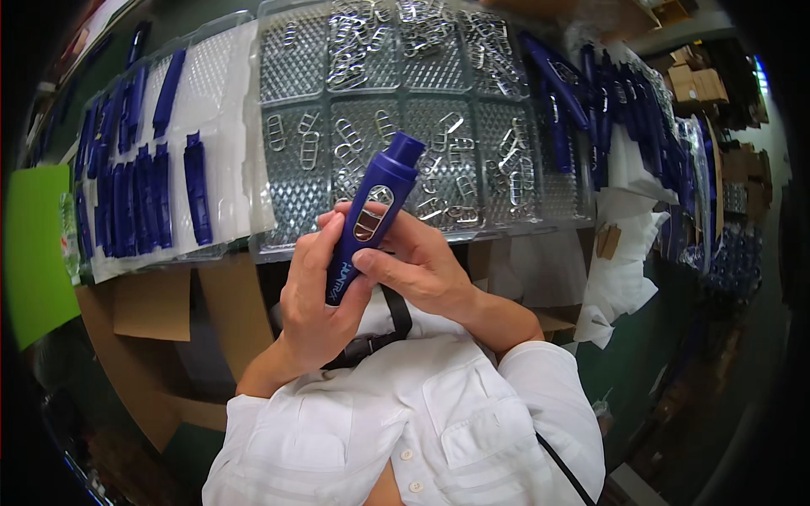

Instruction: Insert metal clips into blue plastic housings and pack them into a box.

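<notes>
Blue casing [390, 174], one, in two hands [314, 285] [426, 266]

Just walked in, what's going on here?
A person's left hand and right hand hold a tapered dark-blue plastic casing, its silver oval inset facing the camera. Ahead, a clear plastic compartmented tray holds loose silver metal frames; long dark-blue plastic shells lie on white sheeting to the left.

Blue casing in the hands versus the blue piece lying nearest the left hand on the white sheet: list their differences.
The blue casing slants between the left hand and right hand; the blue piece lies on the white sheet.
The blue casing carries a silver frame; the blue piece shows none.
Both are long and dark blue.
</notes>
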{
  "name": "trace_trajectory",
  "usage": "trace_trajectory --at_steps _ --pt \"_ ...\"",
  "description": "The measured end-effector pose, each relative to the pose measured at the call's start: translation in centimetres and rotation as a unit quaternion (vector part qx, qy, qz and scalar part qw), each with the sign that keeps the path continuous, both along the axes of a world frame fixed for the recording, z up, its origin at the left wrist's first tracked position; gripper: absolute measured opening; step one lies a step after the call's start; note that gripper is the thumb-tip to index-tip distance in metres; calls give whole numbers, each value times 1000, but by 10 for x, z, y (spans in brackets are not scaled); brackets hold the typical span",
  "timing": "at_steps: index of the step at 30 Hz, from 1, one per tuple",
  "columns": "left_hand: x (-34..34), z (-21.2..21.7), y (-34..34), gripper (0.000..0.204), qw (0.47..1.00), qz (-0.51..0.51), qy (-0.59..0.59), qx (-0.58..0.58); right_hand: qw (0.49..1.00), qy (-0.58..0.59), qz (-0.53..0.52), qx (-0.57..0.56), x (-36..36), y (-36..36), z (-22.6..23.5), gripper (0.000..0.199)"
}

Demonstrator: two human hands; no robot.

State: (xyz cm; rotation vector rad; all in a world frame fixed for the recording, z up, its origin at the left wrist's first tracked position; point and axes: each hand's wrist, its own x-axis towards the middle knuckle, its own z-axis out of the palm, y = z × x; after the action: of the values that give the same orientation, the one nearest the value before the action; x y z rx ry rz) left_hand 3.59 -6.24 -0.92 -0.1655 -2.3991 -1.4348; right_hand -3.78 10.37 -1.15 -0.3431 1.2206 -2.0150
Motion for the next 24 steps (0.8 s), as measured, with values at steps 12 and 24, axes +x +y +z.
trace_trajectory --at_steps 12,24 --pt "-16 -13 -84 45 981 191 -20 -37 609 315 -492 536 -87 211 40 42" --pt "-15 -36 -191 36 897 357 -100 -241 425 444 -280 737 -276 332 -4 56"
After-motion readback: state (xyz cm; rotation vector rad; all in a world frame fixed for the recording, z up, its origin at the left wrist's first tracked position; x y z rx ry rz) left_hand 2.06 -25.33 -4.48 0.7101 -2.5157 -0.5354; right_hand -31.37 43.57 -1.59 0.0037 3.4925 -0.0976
